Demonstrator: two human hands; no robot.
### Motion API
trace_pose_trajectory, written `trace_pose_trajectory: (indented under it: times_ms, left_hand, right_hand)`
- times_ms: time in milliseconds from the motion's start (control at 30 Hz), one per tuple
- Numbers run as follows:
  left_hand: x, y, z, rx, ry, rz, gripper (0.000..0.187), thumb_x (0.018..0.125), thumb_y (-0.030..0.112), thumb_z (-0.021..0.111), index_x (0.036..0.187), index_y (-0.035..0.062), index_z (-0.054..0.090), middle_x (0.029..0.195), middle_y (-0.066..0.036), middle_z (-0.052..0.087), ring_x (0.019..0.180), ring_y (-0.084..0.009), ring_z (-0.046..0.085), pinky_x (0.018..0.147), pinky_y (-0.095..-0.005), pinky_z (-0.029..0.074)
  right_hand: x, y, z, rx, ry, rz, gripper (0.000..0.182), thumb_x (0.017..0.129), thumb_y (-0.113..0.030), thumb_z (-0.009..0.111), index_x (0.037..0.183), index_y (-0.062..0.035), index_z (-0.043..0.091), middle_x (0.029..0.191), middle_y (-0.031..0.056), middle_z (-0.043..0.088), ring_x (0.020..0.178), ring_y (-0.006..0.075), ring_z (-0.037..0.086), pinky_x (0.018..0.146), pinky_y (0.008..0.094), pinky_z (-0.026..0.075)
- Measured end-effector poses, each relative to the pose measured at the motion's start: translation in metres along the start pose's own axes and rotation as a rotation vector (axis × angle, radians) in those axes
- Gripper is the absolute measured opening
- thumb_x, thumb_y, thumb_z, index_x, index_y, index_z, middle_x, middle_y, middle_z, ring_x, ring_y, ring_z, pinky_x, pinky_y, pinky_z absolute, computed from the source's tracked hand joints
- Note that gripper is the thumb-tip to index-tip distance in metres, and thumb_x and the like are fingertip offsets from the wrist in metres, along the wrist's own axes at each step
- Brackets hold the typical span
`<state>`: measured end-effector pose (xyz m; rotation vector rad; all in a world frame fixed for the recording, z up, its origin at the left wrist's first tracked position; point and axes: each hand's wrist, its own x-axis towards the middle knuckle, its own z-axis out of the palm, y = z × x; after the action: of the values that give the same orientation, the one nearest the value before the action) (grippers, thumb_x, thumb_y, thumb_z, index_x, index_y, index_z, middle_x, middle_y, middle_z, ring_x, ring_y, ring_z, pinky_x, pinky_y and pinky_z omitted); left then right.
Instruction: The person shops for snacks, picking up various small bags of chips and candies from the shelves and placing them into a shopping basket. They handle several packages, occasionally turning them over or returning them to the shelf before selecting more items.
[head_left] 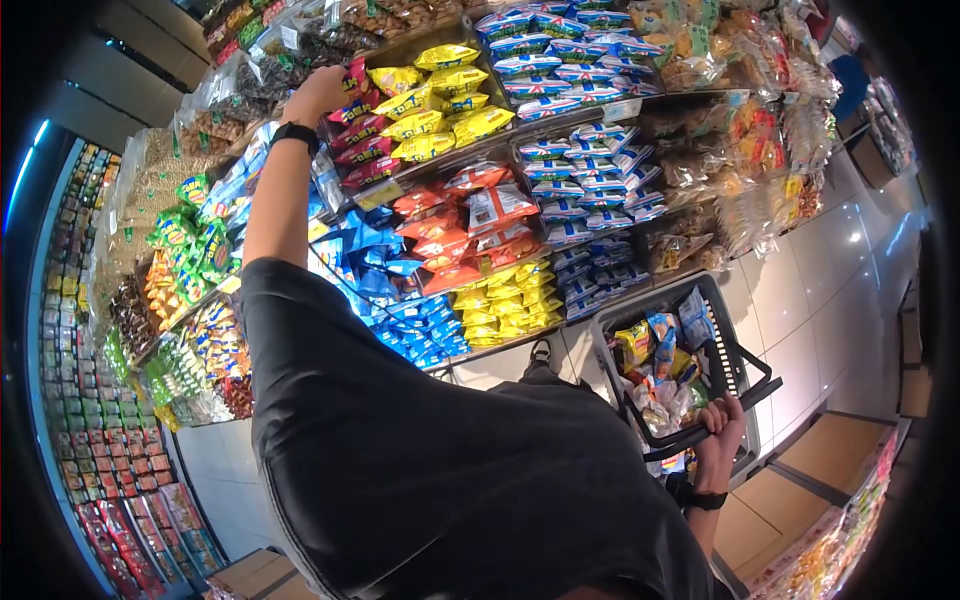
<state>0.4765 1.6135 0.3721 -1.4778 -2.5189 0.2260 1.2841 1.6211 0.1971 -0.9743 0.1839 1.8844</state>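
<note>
My left hand reaches up to the top shelf row, its fingers curled against a maroon snack bag. More maroon bags lie stacked below it. Right beside them are piled yellow snack bags. At the lower right, my right hand is closed round the side of a black shopping basket, at its handle. Inside the basket lie several mixed packs, among them a yellow pack and a blue pack. Both wrists wear dark bands.
Divided bins hold blue-and-white packs, orange bags, blue bags and green bags. Tiled floor runs along the right. Wooden boxes stand at the lower right. A tall stocked shelf lines the left.
</note>
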Motion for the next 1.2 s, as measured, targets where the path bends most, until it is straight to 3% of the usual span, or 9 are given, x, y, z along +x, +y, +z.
trace_pose_trajectory:
  times_ms: [67, 167, 267, 467, 600, 800, 867, 1000, 1200]
  left_hand:
    - [-0.005, 0.0, 0.006, -0.034, -0.026, 0.017, 0.048, 0.078, 0.037, 0.078, 0.112, 0.006, 0.067, 0.114, -0.016, 0.068, 0.109, -0.0372, 0.063, 0.091, -0.0484, 0.051]
    - [-0.05, 0.036, -0.008, 0.166, 0.471, 0.001, 0.047, 0.074, 0.025, 0.082, 0.11, 0.0093, 0.057, 0.109, -0.009, 0.059, 0.11, -0.0335, 0.057, 0.088, -0.0531, 0.044]
    - [-0.076, 0.056, -0.034, 0.052, 0.615, 0.131, 0.046, 0.072, 0.02, 0.081, 0.109, 0.0087, 0.056, 0.107, -0.009, 0.057, 0.103, -0.0335, 0.056, 0.085, -0.0531, 0.044]
    - [-0.079, 0.042, 0.009, -0.062, 0.507, 0.253, 0.025, 0.072, 0.014, 0.078, 0.093, 0.0038, 0.067, 0.099, -0.012, 0.062, 0.1, -0.033, 0.056, 0.083, -0.0437, 0.048]
    - [-0.074, 0.038, 0.027, 0.052, 0.501, 0.161, 0.027, 0.076, 0.016, 0.077, 0.099, 0.0051, 0.069, 0.107, -0.011, 0.06, 0.104, -0.032, 0.056, 0.087, -0.0454, 0.047]
    - [-0.088, 0.051, 0.0, 0.034, 0.491, 0.067, 0.015, 0.074, 0.011, 0.075, 0.088, 0.0096, 0.071, 0.121, -0.009, 0.056, 0.114, -0.0303, 0.052, 0.089, -0.0469, 0.044]
    - [-0.098, 0.062, -0.011, 0.101, 0.696, 0.116, 0.015, 0.072, 0.008, 0.075, 0.086, 0.0097, 0.072, 0.135, -0.011, 0.051, 0.124, -0.0328, 0.049, 0.097, -0.05, 0.041]
    - [-0.087, 0.041, 0.003, -0.043, 0.799, 0.25, 0.023, 0.072, 0.007, 0.075, 0.094, 0.011, 0.073, 0.145, -0.013, 0.045, 0.132, -0.034, 0.044, 0.105, -0.0538, 0.037]
    - [-0.084, 0.032, 0.009, -0.011, 0.558, 0.152, 0.035, 0.075, 0.006, 0.073, 0.109, 0.0119, 0.071, 0.138, -0.009, 0.052, 0.13, -0.0313, 0.047, 0.108, -0.0523, 0.035]
  right_hand:
    - [0.0, -0.002, 0.001, -0.009, -0.001, 0.001, 0.043, 0.094, -0.005, 0.057, 0.06, -0.0164, 0.033, 0.051, -0.0062, 0.025, 0.041, 0.0054, 0.025, 0.038, 0.0213, 0.024]
    - [0.0, -0.004, 0.005, 0.011, 0.018, -0.005, 0.044, 0.094, -0.005, 0.058, 0.06, -0.0164, 0.032, 0.051, -0.0061, 0.024, 0.041, 0.0055, 0.024, 0.038, 0.0216, 0.023]
    - [0.004, -0.005, 0.001, -0.016, 0.017, -0.011, 0.044, 0.093, -0.005, 0.058, 0.06, -0.0164, 0.032, 0.051, -0.0059, 0.024, 0.041, 0.0056, 0.024, 0.038, 0.0216, 0.023]
    - [0.011, -0.008, 0.003, -0.03, -0.011, -0.012, 0.044, 0.093, -0.005, 0.058, 0.059, -0.0162, 0.032, 0.051, -0.0056, 0.025, 0.04, 0.0057, 0.024, 0.038, 0.0216, 0.023]
    - [0.01, -0.009, 0.009, -0.021, -0.011, 0.012, 0.044, 0.093, -0.005, 0.058, 0.059, -0.0156, 0.033, 0.05, -0.0054, 0.027, 0.039, 0.0059, 0.024, 0.037, 0.0215, 0.024]
    - [0.011, -0.009, 0.013, -0.011, -0.009, 0.03, 0.043, 0.092, -0.005, 0.059, 0.059, -0.0151, 0.034, 0.051, -0.0051, 0.028, 0.039, 0.0062, 0.025, 0.037, 0.0217, 0.024]
    - [0.013, -0.011, 0.011, -0.02, -0.005, 0.025, 0.043, 0.092, -0.005, 0.059, 0.059, -0.0151, 0.034, 0.051, -0.0051, 0.027, 0.039, 0.0062, 0.025, 0.037, 0.0217, 0.024]
    - [0.02, -0.013, 0.003, -0.03, -0.012, 0.012, 0.042, 0.093, -0.005, 0.059, 0.059, -0.015, 0.034, 0.051, -0.0051, 0.027, 0.039, 0.0063, 0.024, 0.038, 0.0215, 0.025]
    - [0.016, -0.011, 0.004, -0.029, -0.012, 0.012, 0.042, 0.093, -0.006, 0.058, 0.059, -0.0151, 0.034, 0.051, -0.0052, 0.027, 0.039, 0.0063, 0.024, 0.038, 0.0215, 0.025]
